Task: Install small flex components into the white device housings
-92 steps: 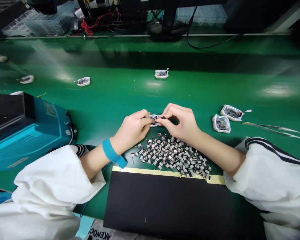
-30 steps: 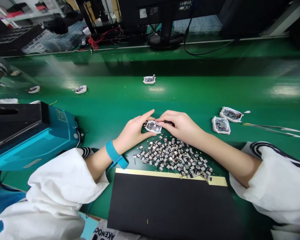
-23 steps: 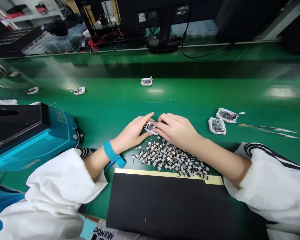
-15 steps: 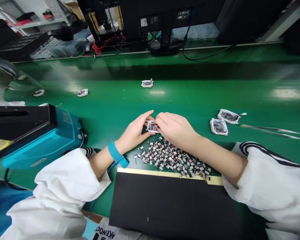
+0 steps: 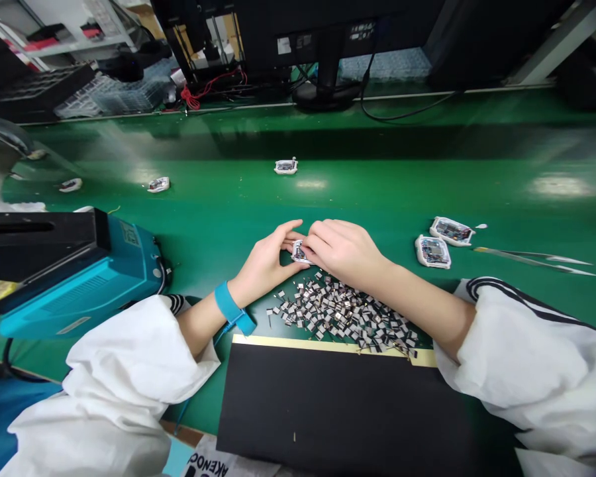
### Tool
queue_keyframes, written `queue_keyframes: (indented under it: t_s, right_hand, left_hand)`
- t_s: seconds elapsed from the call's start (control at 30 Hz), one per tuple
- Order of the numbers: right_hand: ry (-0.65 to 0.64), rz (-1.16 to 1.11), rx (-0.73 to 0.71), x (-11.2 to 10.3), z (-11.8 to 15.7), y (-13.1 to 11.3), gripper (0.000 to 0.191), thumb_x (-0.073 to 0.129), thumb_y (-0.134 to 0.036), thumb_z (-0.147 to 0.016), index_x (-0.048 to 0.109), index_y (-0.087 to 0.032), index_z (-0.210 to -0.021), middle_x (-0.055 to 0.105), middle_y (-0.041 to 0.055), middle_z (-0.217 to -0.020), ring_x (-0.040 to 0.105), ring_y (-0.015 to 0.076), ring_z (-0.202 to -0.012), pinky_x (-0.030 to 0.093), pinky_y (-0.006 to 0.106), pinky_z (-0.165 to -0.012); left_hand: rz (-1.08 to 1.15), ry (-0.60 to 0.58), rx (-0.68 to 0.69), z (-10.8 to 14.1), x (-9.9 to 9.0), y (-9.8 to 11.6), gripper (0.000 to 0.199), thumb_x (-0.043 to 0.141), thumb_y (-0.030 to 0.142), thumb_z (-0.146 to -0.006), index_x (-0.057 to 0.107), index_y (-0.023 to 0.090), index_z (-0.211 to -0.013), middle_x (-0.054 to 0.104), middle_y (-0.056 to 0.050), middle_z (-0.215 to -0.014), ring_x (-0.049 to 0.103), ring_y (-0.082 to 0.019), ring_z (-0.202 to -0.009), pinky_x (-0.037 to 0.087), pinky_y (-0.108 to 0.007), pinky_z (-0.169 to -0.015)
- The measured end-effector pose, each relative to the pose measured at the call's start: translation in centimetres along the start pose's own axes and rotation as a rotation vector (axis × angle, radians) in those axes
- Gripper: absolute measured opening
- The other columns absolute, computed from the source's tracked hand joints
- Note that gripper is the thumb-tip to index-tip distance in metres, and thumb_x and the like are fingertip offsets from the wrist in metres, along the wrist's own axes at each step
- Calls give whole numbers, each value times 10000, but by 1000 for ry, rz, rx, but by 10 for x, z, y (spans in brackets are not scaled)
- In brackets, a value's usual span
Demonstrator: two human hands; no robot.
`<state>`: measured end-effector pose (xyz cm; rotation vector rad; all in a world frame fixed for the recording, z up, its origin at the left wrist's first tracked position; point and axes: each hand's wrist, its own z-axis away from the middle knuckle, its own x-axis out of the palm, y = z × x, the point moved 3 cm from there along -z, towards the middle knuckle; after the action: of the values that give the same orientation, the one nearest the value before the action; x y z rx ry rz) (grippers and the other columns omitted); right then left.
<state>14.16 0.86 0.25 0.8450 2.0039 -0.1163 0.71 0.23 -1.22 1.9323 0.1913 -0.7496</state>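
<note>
My left hand grips a small white watch-like case with a circuit board inside, thumb at its near edge and fingers at the far side. A blue strap circles that wrist. Over the case's right part, my right hand has its fingers pinched together; whatever they hold there is hidden. Just below both hands lies a heap of small silvery parts with short dark leads.
Two similar open cases lie to the right beside metal tweezers. Another case sits farther back, with more at the left. A black sheet covers the front. At left stands a teal device; behind, a monitor stand.
The case in my left hand is turned or tilted slightly, and my right fingers cover more of it. The right forearm has shifted a little left. The view has moved slightly.
</note>
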Motion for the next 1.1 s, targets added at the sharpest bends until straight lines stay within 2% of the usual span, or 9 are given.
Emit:
queue_keyframes:
  t_s: [0.17, 0.33, 0.53, 0.63, 0.83, 0.93, 1.1]
  right_hand:
    - [-40, -42, 32, 5, -1, 2, 236, 386, -170, -850, 546, -137, -680, 513, 41, -673, 436, 140, -635, 347, 264, -572]
    - [-19, -103, 34, 5, 0, 2, 231, 397, -198, -855, 565, -133, -711, 538, 43, -702, 452, 138, -647, 358, 261, -586]
    - [-80, -308, 165, 12, 2, 2, 247, 373, -212, -869, 581, -126, -767, 559, 62, -744, 487, 145, -687, 386, 254, -604]
    - [-136, -415, 184, 14, 4, 4, 212, 381, -166, -855, 585, -124, -817, 571, 68, -799, 511, 153, -741, 401, 253, -628]
    - [-249, -266, 173, 7, -1, 3, 184, 412, -86, -805, 593, -113, -826, 590, 73, -798, 535, 179, -746, 406, 267, -615]
    - [-221, -242, 195, 6, -3, 2, 141, 445, -105, -798, 585, -111, -784, 585, 76, -802, 530, 189, -739, 413, 275, -615]
    - [-72, -523, 314, 12, 0, 5, 85, 475, -98, -785, 549, -129, -756, 561, 60, -777, 517, 161, -727, 425, 262, -652]
  left_hand:
    - [43, 10, -19, 0, -1, 1, 581, 655, 192, -685, 361, 161, -1186, 571, -59, -999, 560, -136, -897, 477, -262, -837]
    - [64, 7, -28, 0, 0, 2, 592, 661, 198, -680, 358, 148, -1186, 569, -64, -1001, 563, -133, -882, 482, -258, -829]
    - [54, -15, -52, 1, 1, -1, 622, 679, 171, -655, 351, 153, -1184, 568, -64, -992, 573, -128, -851, 490, -259, -814]
    - [40, -10, -85, 1, 1, -2, 641, 691, 165, -640, 346, 153, -1180, 571, -63, -978, 574, -126, -826, 494, -266, -800]
    - [23, 12, -109, 1, 1, -1, 626, 696, 149, -629, 360, 132, -1158, 571, -55, -948, 575, -123, -803, 496, -260, -784]
    - [21, 20, -88, 1, 1, 0, 624, 701, 145, -623, 366, 126, -1149, 576, -52, -933, 577, -120, -796, 497, -252, -777]
    - [86, 21, -96, 1, 1, -2, 598, 692, 145, -630, 372, 140, -1136, 589, -50, -935, 586, -116, -801, 503, -241, -779]
